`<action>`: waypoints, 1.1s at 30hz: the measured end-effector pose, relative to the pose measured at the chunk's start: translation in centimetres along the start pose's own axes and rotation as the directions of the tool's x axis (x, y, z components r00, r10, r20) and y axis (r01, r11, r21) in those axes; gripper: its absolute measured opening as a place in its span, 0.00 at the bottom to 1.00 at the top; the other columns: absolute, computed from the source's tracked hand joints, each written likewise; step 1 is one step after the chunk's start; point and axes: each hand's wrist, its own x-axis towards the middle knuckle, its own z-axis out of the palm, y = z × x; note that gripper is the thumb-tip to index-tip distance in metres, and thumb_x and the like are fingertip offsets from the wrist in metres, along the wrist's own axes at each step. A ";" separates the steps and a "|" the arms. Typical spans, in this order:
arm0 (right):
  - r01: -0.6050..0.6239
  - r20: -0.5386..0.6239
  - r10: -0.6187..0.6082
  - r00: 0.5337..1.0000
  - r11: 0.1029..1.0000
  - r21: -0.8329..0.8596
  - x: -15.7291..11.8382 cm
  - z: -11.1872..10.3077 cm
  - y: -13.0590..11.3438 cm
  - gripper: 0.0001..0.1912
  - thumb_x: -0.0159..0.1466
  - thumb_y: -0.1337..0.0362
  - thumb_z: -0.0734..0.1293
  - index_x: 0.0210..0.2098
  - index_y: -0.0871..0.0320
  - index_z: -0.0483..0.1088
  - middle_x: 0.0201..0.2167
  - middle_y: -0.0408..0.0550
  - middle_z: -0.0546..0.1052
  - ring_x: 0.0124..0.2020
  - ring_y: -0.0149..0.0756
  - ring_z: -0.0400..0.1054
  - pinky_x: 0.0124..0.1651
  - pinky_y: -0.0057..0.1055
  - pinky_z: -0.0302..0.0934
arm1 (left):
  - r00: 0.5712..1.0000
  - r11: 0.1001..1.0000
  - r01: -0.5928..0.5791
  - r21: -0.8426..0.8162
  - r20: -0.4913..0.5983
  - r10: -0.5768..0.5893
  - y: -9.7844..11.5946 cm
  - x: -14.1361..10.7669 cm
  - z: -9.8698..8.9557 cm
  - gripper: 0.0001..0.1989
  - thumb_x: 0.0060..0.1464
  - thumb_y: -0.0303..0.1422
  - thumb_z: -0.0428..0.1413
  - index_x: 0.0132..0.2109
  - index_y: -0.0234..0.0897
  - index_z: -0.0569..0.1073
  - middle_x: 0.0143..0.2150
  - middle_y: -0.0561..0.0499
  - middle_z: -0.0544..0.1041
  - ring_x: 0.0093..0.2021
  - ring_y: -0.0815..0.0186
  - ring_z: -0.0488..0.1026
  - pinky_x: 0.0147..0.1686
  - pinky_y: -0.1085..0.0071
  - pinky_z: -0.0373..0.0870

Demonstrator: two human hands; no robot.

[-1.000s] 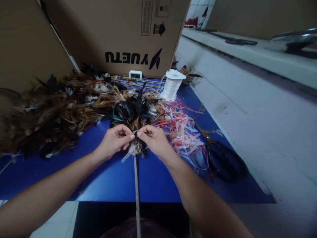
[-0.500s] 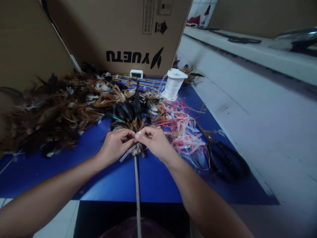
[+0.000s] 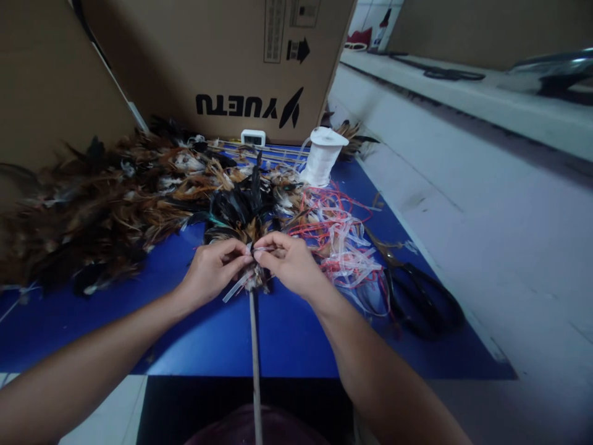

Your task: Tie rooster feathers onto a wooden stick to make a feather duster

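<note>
A bundle of dark and brown feathers point(image 3: 241, 207) surrounds the upper end of a thin stick point(image 3: 254, 352), which runs down over the table's near edge. My left hand point(image 3: 215, 269) pinches a clear plastic strip point(image 3: 236, 288) at the bundle's base, its loose end hanging to the lower left. From the other side my right hand point(image 3: 290, 262) also pinches the strip, thumb and forefinger close to the left fingertips. The fingers partly hide where the strip goes round the stick.
A large feather pile point(image 3: 115, 204) covers the left of the blue table point(image 3: 296, 340). To the right lie tangled red and clear strips point(image 3: 345, 241) and black-handled scissors point(image 3: 424, 303). Behind stand a white ribbon spool point(image 3: 323, 157), a small digital display point(image 3: 252, 138) and a cardboard box point(image 3: 222, 55).
My fingertips have parted slightly, with a bit of the strip showing between them. My left hand has shifted a little to the left. The stick and bundle stay in place.
</note>
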 end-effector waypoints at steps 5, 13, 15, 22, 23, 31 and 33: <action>0.037 0.057 -0.039 0.998 0.999 0.029 0.1 0.4 0.4 0.10 0.56 0.65 0.65 0.38 0.58 0.71 0.25 0.41 0.72 0.24 0.26 0.65 0.27 0.24 0.59 | 1.000 1.000 0.010 -0.027 0.017 -0.010 0.0 -0.1 -0.1 0.09 0.54 0.37 0.55 0.35 0.35 0.72 0.23 0.56 0.72 0.19 0.75 0.67 0.21 0.79 0.63; 0.133 -0.006 -0.138 0.990 0.966 -0.223 0.0 -0.1 0.1 0.08 0.58 0.63 0.65 0.33 0.58 0.75 0.24 0.42 0.75 0.25 0.27 0.65 0.30 0.25 0.56 | 0.999 0.997 0.017 -0.069 0.029 -0.015 0.2 -0.1 -0.2 0.06 0.54 0.35 0.54 0.35 0.36 0.70 0.21 0.58 0.70 0.19 0.75 0.67 0.21 0.79 0.63; 0.142 -0.009 -0.152 0.988 0.941 -0.308 -0.2 -0.1 -0.1 0.07 0.57 0.64 0.66 0.33 0.56 0.76 0.26 0.42 0.77 0.26 0.28 0.66 0.32 0.26 0.57 | 0.999 0.995 0.023 -0.094 0.028 -0.020 0.1 -0.1 -0.1 0.06 0.55 0.35 0.54 0.35 0.36 0.70 0.20 0.58 0.69 0.19 0.75 0.67 0.21 0.79 0.63; 0.175 0.016 -0.184 0.983 0.900 -0.398 -0.5 0.3 -0.6 0.07 0.58 0.65 0.65 0.31 0.55 0.76 0.28 0.41 0.78 0.29 0.29 0.69 0.34 0.25 0.57 | 0.991 0.958 0.131 -0.255 0.035 -0.126 0.0 0.1 0.0 0.08 0.53 0.35 0.55 0.37 0.37 0.64 0.22 0.56 0.72 0.19 0.73 0.70 0.18 0.79 0.65; 0.170 0.004 -0.184 0.983 0.900 -0.401 -0.5 0.4 -0.6 0.07 0.57 0.65 0.65 0.30 0.55 0.76 0.27 0.41 0.78 0.28 0.29 0.68 0.33 0.25 0.57 | 0.988 0.943 0.153 -0.296 0.027 -0.152 0.1 0.2 0.0 0.11 0.52 0.35 0.56 0.38 0.37 0.62 0.22 0.57 0.73 0.18 0.72 0.70 0.17 0.79 0.65; 0.064 -0.067 -0.095 0.993 0.928 -0.367 -0.2 0.8 -0.6 0.07 0.54 0.64 0.65 0.26 0.57 0.76 0.19 0.40 0.73 0.22 0.27 0.63 0.27 0.24 0.53 | 0.996 0.975 0.080 -0.208 -0.019 -0.086 0.0 0.1 0.0 0.10 0.50 0.35 0.58 0.39 0.37 0.68 0.28 0.53 0.75 0.26 0.70 0.74 0.26 0.76 0.72; 0.047 -0.069 -0.076 0.995 0.932 -0.360 -0.1 0.8 -0.5 0.08 0.54 0.64 0.65 0.27 0.57 0.76 0.19 0.40 0.72 0.22 0.27 0.63 0.27 0.24 0.53 | 0.999 0.988 0.031 -0.149 -0.037 -0.036 -0.1 -0.1 0.1 0.11 0.49 0.34 0.59 0.40 0.36 0.71 0.32 0.51 0.76 0.30 0.70 0.75 0.30 0.76 0.73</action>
